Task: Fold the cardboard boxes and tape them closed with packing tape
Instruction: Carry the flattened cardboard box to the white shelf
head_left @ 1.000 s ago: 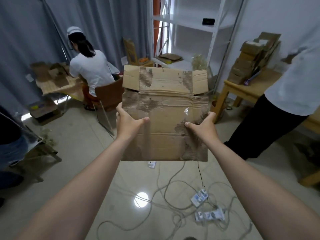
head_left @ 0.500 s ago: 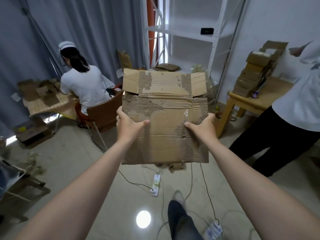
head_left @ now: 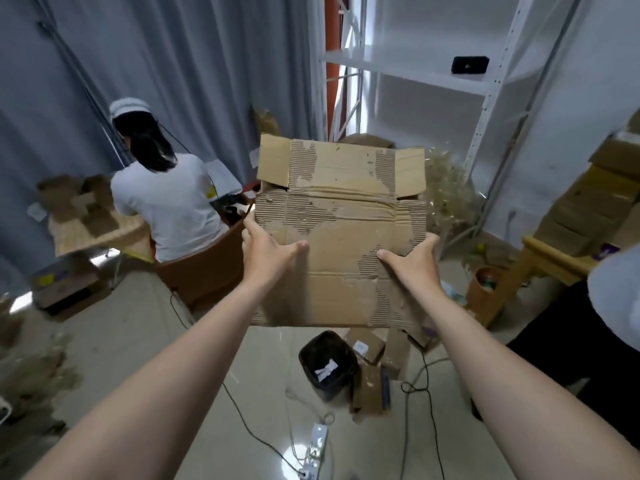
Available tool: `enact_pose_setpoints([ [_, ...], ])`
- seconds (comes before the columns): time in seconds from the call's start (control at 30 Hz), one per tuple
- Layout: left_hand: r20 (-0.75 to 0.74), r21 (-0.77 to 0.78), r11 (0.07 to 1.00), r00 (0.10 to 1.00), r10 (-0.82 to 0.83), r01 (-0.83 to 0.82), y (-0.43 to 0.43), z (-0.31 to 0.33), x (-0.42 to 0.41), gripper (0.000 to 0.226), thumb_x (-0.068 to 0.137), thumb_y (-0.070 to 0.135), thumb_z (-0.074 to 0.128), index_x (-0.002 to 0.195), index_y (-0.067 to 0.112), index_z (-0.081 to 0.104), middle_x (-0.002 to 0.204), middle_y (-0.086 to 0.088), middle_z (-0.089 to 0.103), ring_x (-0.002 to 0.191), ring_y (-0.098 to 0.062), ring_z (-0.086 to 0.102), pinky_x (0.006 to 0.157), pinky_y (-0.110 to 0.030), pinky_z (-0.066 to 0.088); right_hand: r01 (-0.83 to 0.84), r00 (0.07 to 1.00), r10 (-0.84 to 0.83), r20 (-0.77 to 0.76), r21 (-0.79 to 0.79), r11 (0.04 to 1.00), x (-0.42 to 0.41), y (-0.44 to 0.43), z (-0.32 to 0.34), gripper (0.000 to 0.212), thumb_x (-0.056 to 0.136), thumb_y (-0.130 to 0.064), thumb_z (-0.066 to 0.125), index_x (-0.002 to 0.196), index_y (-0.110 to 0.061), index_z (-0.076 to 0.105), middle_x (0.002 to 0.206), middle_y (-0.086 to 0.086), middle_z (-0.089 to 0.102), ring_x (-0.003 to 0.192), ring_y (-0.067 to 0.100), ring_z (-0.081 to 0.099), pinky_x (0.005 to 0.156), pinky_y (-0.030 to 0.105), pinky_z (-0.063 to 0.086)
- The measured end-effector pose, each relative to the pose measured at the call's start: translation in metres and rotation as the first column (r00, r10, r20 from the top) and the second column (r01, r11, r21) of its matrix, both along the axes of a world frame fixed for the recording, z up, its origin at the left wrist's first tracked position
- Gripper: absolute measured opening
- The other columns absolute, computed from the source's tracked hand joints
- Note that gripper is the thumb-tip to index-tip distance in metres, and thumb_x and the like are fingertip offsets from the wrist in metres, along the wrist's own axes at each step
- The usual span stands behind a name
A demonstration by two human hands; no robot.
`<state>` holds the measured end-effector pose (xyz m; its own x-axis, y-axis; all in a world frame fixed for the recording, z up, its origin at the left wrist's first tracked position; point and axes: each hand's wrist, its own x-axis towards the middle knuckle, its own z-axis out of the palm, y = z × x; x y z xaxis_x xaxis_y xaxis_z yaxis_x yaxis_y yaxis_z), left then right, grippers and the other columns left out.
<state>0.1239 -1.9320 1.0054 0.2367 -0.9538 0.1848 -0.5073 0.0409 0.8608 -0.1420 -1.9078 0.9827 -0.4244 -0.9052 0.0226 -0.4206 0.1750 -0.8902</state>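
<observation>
I hold a flattened, worn cardboard box [head_left: 341,233] up in front of me at chest height, its outer paper torn so the ribbed layer shows. Two small flaps stand at its top corners. My left hand [head_left: 268,252] grips the box's left edge, thumb across the front face. My right hand [head_left: 414,256] grips the right edge the same way, with the other fingers hidden behind the cardboard. No packing tape is visible.
A person in white [head_left: 166,202] sits on a brown chair [head_left: 204,275] at a table with cardboard pieces [head_left: 81,216]. A black bin [head_left: 327,365], small boxes [head_left: 369,348], cables and a power strip [head_left: 315,452] lie on the floor. White shelving [head_left: 450,77] stands behind, a wooden table with stacked boxes [head_left: 588,216] at right, where a second person [head_left: 613,306] stands.
My view has moved forward and tilted up; the box stays held in both hands. The floor bin and small boxes have come into sight, and the standing person has slid toward the right edge.
</observation>
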Motion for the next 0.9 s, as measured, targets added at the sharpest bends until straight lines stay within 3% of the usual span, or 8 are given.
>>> enact_pose_setpoints([
  [0.1,-0.003,0.0,1.0,1.0,0.006,-0.006,-0.042,0.009,0.003,0.127,0.059,0.055,0.091,0.155,0.024,0.013,0.154,-0.011,0.037,0.142,-0.031,0.036,0.117,-0.048,0.036,-0.037,0.999,0.037,0.002,-0.018,0.999,-0.001,-0.05,0.008,0.079,0.076,-0.034,0.087,0.125,-0.014,0.029,0.136,0.011,0.05,0.121,0.026,0.054,0.09,0.028,0.037],
  [0.17,-0.002,-0.006,1.0,1.0,0.015,-0.015,-0.066,0.015,0.008,0.128,0.053,0.063,0.087,0.152,0.026,0.015,0.15,-0.01,0.04,0.139,-0.029,0.04,0.116,-0.047,0.038,-0.051,0.999,0.052,0.009,-0.04,0.998,0.001,-0.079,0.011,0.074,0.075,-0.032,0.088,0.115,-0.019,0.027,0.133,0.01,0.051,0.115,0.023,0.054,0.091,0.028,0.037],
  [0.47,0.019,-0.038,0.999,1.0,0.021,-0.02,-0.169,0.01,0.025,0.123,0.061,0.048,0.092,0.152,0.021,0.014,0.151,-0.012,0.039,0.139,-0.029,0.039,0.116,-0.044,0.036,-0.087,0.995,0.089,0.036,-0.048,0.995,0.012,-0.182,0.002,0.078,0.069,-0.042,0.088,0.113,-0.027,0.025,0.132,0.007,0.053,0.116,0.026,0.059,0.103,0.045,0.047],
  [0.6,0.002,-0.035,0.999,1.0,-0.009,0.01,-0.229,0.001,0.03,0.117,0.066,0.039,0.093,0.152,0.015,0.016,0.15,-0.012,0.039,0.136,-0.028,0.041,0.106,-0.03,0.034,-0.048,0.999,0.049,0.022,-0.051,0.998,0.018,-0.235,-0.005,0.08,0.068,-0.042,0.088,0.114,-0.027,0.024,0.134,0.006,0.054,0.116,0.026,0.059,0.102,0.042,0.046],
  [0.73,-0.005,-0.028,0.997,0.997,-0.074,0.074,-0.313,-0.013,0.046,0.117,0.065,0.041,0.093,0.151,0.016,0.017,0.149,-0.012,0.039,0.136,-0.027,0.042,0.111,-0.034,0.036,0.007,1.0,-0.006,0.028,-0.042,0.999,0.032,-0.3,-0.017,0.077,0.072,-0.039,0.087,0.115,-0.025,0.024,0.132,0.003,0.054,0.11,0.022,0.057,0.095,0.036,0.044],
  [0.9,-0.032,0.0,0.982,0.981,-0.189,0.189,-0.449,-0.031,0.085,0.116,0.068,0.037,0.094,0.152,0.016,0.017,0.15,-0.009,0.041,0.135,-0.024,0.044,0.105,-0.029,0.034,0.088,0.995,-0.086,0.058,-0.029,0.996,0.078,-0.405,-0.033,0.075,0.076,-0.031,0.087,0.116,-0.021,0.025,0.123,-0.001,0.052,0.105,0.017,0.053,0.09,0.03,0.038],
])
